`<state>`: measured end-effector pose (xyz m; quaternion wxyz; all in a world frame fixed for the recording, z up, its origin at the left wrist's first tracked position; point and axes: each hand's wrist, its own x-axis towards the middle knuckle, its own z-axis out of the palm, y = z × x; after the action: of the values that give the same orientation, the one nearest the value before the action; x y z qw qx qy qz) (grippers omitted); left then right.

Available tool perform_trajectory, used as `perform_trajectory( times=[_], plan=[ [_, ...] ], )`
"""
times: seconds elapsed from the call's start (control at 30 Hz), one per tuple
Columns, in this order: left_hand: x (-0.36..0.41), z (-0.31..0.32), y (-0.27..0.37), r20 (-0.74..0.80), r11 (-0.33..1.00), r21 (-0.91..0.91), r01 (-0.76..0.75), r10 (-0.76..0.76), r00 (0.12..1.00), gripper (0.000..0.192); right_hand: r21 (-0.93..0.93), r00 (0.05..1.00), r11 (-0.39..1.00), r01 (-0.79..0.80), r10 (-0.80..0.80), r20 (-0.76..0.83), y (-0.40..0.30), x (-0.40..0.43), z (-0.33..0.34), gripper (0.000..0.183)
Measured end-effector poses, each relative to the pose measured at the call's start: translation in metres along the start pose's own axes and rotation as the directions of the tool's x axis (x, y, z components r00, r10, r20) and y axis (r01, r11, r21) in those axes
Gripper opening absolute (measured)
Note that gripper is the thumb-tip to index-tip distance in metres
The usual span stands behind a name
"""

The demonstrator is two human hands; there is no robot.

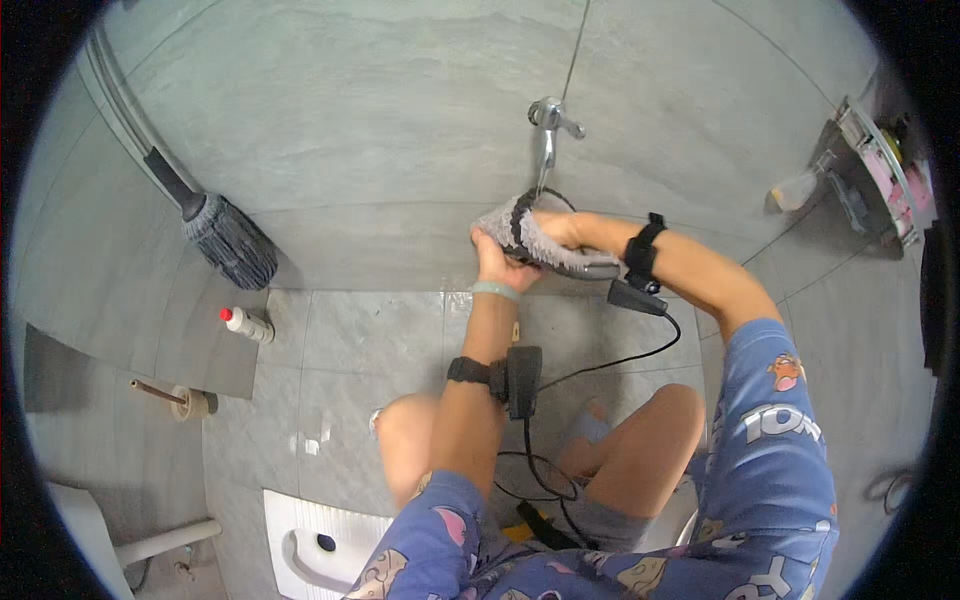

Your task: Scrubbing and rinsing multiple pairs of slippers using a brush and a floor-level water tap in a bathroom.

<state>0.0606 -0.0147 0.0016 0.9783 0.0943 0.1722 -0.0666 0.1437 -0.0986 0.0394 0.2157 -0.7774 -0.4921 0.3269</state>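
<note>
A fluffy grey slipper (498, 222) with dark trim and a dark sole is held tilted below the chrome wall tap (550, 124). A thin stream of water runs from the spout onto it. My left hand (501, 264) grips the slipper from its lower left side, thumb on the fluffy outside. My right hand (556, 228) reaches into the slipper's opening from the right; its fingers are hidden inside. Both wrists wear black straps with small black boxes, the left box (524, 382) and the right box (637, 297), joined by a cable.
A grey mop (230, 241) leans against the left wall, and a white bottle with a red cap (249, 325) stands below it. The white squat toilet (300, 544) is set in the floor at lower left. A corner shelf (881, 172) holds toiletries at right. The black cable (615, 361) loops near my knees.
</note>
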Motion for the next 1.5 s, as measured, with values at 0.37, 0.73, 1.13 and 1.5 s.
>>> perform_trajectory(
  times=[0.37,0.73,1.13,1.5],
  plan=[
    [0.012,-0.010,-0.001,-0.057,0.998,-0.006,0.058,-0.058,0.997,0.052,0.186,0.992,0.978,0.090,-0.105,0.075,0.045,0.018,0.000,0.019],
    [0.022,-0.023,-0.008,0.013,0.992,0.102,0.078,-0.080,0.997,0.078,0.219,0.965,0.951,-0.221,0.181,0.189,0.020,0.010,0.002,0.033],
    [0.010,-0.037,0.025,-0.122,0.983,0.054,-0.174,0.180,0.976,0.064,-0.237,0.876,0.908,-0.346,0.403,0.263,-0.057,0.024,-0.011,0.039],
    [0.012,-0.055,0.012,0.019,0.915,-0.033,-0.401,0.402,0.916,0.081,-0.385,0.969,0.911,-0.148,0.212,0.129,-0.014,0.014,0.013,0.033]
  ],
)
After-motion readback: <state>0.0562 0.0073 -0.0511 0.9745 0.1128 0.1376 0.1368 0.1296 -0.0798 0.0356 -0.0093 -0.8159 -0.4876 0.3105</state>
